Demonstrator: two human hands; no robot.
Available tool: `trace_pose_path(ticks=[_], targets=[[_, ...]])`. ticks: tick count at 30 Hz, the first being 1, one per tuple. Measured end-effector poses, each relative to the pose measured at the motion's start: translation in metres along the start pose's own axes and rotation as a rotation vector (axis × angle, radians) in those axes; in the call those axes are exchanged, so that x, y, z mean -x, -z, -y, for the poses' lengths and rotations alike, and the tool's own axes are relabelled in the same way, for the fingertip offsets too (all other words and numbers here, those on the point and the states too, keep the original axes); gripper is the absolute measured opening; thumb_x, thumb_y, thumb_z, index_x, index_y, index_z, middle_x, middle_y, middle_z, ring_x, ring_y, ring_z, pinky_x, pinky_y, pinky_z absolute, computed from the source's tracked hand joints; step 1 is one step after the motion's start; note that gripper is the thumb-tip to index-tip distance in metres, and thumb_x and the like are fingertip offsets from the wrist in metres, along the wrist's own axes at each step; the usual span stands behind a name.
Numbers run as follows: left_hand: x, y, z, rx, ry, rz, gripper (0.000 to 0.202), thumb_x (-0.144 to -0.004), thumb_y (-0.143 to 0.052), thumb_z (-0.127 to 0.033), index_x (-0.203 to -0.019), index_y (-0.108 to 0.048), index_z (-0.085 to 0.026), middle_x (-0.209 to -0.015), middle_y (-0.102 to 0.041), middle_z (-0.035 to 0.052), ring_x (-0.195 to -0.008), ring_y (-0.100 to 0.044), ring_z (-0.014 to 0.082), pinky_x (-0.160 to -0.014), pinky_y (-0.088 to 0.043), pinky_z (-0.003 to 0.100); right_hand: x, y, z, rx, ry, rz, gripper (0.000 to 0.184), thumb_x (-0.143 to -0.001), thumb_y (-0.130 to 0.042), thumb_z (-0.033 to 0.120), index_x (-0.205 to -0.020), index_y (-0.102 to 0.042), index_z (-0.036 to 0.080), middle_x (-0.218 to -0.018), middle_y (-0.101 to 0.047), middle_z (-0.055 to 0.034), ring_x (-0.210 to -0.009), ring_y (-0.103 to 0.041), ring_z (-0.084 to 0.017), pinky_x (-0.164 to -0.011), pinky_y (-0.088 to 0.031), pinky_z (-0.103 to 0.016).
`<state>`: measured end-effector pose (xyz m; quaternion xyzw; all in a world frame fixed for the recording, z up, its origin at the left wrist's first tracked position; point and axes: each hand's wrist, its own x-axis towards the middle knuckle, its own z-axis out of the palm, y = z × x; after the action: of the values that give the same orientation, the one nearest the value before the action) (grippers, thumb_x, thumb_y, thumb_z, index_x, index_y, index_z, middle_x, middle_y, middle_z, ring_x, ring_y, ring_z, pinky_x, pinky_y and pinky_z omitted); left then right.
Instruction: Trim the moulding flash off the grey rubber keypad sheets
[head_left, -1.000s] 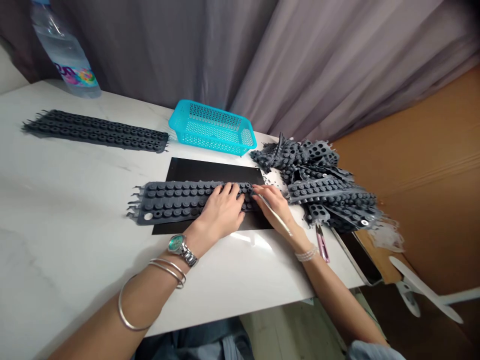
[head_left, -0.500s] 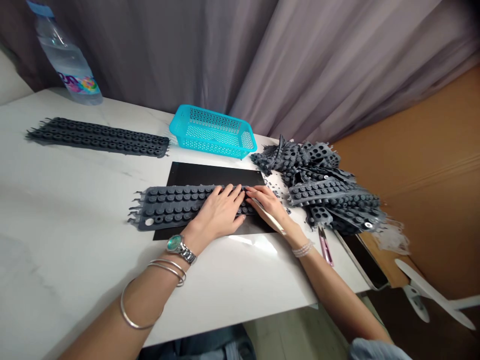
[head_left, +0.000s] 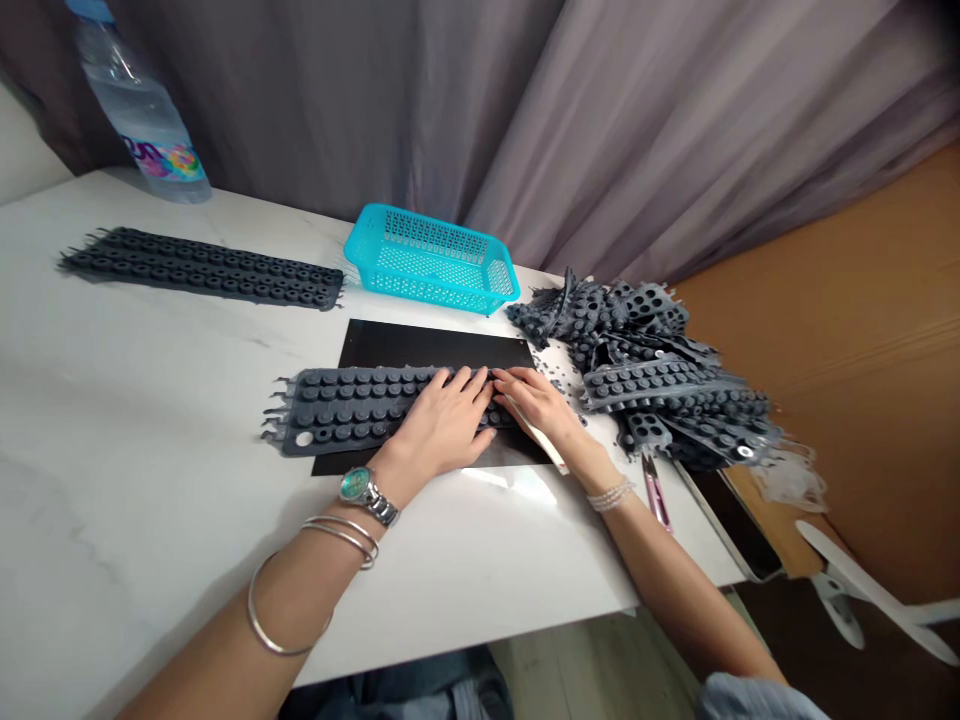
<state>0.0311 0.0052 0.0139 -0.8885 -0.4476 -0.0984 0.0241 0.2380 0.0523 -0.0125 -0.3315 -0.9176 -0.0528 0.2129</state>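
Observation:
A dark grey rubber strip with rows of round raised studs lies across a black mat. My left hand rests flat on its right part, fingers stretched out. Just to the right, my right hand is closed around a thin white stick-like tool, which slants back beneath the palm toward the wrist. Its tip is hidden by my fingers, at the strip's right end. Small dark round bits are scattered beside the mat.
A turquoise basket stands behind the mat. Another studded strip lies at the back left, near a water bottle. To the right are a heap of studded strips, pink thread snips and a dark flat device at the table edge.
The whole view has shifted slightly. My right hand and the white tool have tilted a little; my left hand stays flat on the strip.

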Motion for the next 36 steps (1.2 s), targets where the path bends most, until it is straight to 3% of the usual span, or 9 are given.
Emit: trace_pose_path(ticks=[10,12,15,18,23,29,36], targets=[[0.000,0.000,0.000,0.024,-0.002,0.027,0.057,-0.097,-0.038,-0.042,-0.140,-0.046,-0.006,-0.152,-0.041,0.0155,-0.134,-0.041,0.0312,-0.108,-0.031,0.047,-0.007,0.003,0.002,0.008,0.045,0.096,0.022,-0.101,-0.039,0.025,-0.111,-0.058,0.018,-0.126,-0.061,-0.0148,-0.119,-0.053,-0.028,-0.095,-0.053,-0.045],[0.000,0.000,0.000,0.023,0.009,0.026,0.059,-0.096,-0.039,-0.042,-0.143,-0.043,-0.007,-0.152,-0.041,0.0153,-0.134,-0.041,0.0310,-0.107,-0.032,0.047,-0.006,0.002,-0.003,-0.034,-0.084,-0.036,0.024,-0.102,-0.036,0.027,-0.109,-0.057,0.020,-0.118,-0.062,-0.0138,-0.113,-0.056,-0.026,-0.093,-0.054,-0.043],[0.000,-0.002,0.000,0.019,0.022,0.028,0.059,-0.097,-0.038,-0.042,-0.145,-0.040,-0.009,-0.153,-0.039,0.0144,-0.134,-0.041,0.0308,-0.108,-0.032,0.047,0.003,0.004,-0.011,-0.020,-0.429,-0.305,0.024,-0.102,-0.036,0.031,-0.106,-0.057,0.020,-0.104,-0.063,-0.0124,-0.099,-0.060,-0.025,-0.088,-0.053,-0.044],[0.000,-0.001,0.000,0.020,0.017,0.037,0.059,-0.097,-0.037,-0.041,-0.146,-0.039,-0.009,-0.154,-0.038,0.0153,-0.135,-0.041,0.0316,-0.108,-0.032,0.047,0.015,0.011,-0.013,-0.038,-0.556,-0.299,0.021,-0.100,-0.043,0.033,-0.106,-0.059,0.020,-0.104,-0.065,-0.0117,-0.098,-0.061,-0.026,-0.086,-0.053,-0.045],[-0.001,0.004,-0.002,-0.007,0.016,0.051,0.060,-0.095,-0.043,-0.039,-0.146,-0.039,-0.005,-0.153,-0.036,0.0216,-0.136,-0.040,0.0345,-0.107,-0.035,0.047,0.019,0.019,-0.004,-0.103,-0.382,-0.260,0.019,-0.096,-0.054,0.032,-0.110,-0.063,0.022,-0.113,-0.067,-0.0105,-0.111,-0.057,-0.026,-0.093,-0.051,-0.045],[-0.001,0.004,-0.006,-0.029,0.011,0.053,0.054,-0.096,-0.043,-0.037,-0.141,-0.047,-0.007,-0.149,-0.043,0.0203,-0.137,-0.039,0.0373,-0.106,-0.036,0.048,0.013,0.018,0.012,-0.121,-0.099,-0.119,0.016,-0.096,-0.055,0.025,-0.109,-0.063,0.022,-0.110,-0.070,-0.0081,-0.100,-0.061,-0.023,-0.089,-0.053,-0.040],[-0.001,0.003,-0.005,-0.019,0.006,0.031,0.053,-0.095,-0.045,-0.039,-0.139,-0.050,-0.009,-0.148,-0.046,0.0181,-0.135,-0.042,0.0353,-0.106,-0.037,0.047,0.011,0.016,0.018,-0.015,-0.020,-0.069,0.016,-0.097,-0.054,0.026,-0.109,-0.063,0.020,-0.110,-0.072,-0.0085,-0.099,-0.061,-0.023,-0.082,-0.051,-0.039]])
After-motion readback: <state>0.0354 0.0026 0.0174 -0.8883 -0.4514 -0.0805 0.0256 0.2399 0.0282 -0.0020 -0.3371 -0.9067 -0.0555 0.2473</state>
